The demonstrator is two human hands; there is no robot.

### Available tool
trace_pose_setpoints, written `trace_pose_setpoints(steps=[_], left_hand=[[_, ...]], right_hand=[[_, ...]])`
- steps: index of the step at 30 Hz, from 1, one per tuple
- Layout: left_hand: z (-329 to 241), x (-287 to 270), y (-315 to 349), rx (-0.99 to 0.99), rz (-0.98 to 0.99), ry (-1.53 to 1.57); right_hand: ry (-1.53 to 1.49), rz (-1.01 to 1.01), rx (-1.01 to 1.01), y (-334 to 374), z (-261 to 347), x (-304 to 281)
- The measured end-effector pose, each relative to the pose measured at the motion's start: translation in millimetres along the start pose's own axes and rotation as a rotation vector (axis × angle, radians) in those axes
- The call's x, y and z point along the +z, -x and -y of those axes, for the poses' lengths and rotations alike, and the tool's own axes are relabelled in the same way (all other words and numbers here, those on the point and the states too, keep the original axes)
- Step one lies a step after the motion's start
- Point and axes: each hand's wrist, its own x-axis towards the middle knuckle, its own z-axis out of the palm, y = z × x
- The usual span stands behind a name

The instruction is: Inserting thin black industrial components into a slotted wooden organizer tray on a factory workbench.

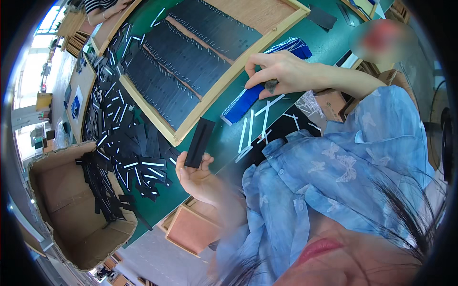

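My left hand [198, 178] holds up a flat black rectangular piece [200, 143] with a long dark slot or band along its middle, fingers closed around its lower end. My right hand [281, 71] reaches across the bench with thumb and forefinger pinched at a stack of blue strips [243, 105]. What lies between those fingertips is too small to make out. A small dark grey-brown thing [271, 86] shows at the fingers of this hand; whether it is held or worn on a finger I cannot tell. Thin white strips [252, 126] lie close by.
A wooden-framed board [210, 107] carries rows of black pieces. Black pieces with white strips [119, 114] are heaped left of it, beside a cardboard box [57, 200] holding more. Another blue bundle [298, 47] lies beyond my right hand. A co-worker's arm [98, 16] shows far left.
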Motion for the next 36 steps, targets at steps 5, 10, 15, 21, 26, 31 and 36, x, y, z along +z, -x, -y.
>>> trace_pose_setpoints(steps=[5, 10, 15, 21, 26, 31, 36], left_hand=[[3.1, 5.9, -2.0, -0.016, -0.052, 0.027], [0.2, 6.1, -1.8, -0.01, -0.072, -0.024], [2.7, 7.9, -5.4, -0.023, -0.005, -0.061], [1.5, 45.9, 5.1, -0.13, 0.155, -0.012], [-3.3, 50.7, 5.9, -0.146, 0.289, -0.004], [-4.2, 53.6, 8.6, -0.156, 0.275, -0.011], [-3.5, 57.0, 10.1, -0.151, 0.265, -0.01]], right_hand=[[0.047, -0.024, -0.012, 0.3, 0.4, -1.4], [0.099, -0.022, -0.102, -3.9, 4.7, -5.9], [0.199, -0.15, -0.39, -8.5, 25.8, -19.8], [-0.009, -0.134, -0.242, -12.0, 44.5, -20.8], [-0.046, -0.167, -0.242, -12.5, 43.0, -18.4], [-0.027, -0.152, -0.199, -9.5, 42.5, -18.1], [-0.014, -0.168, -0.193, -5.9, 44.6, -22.4]])
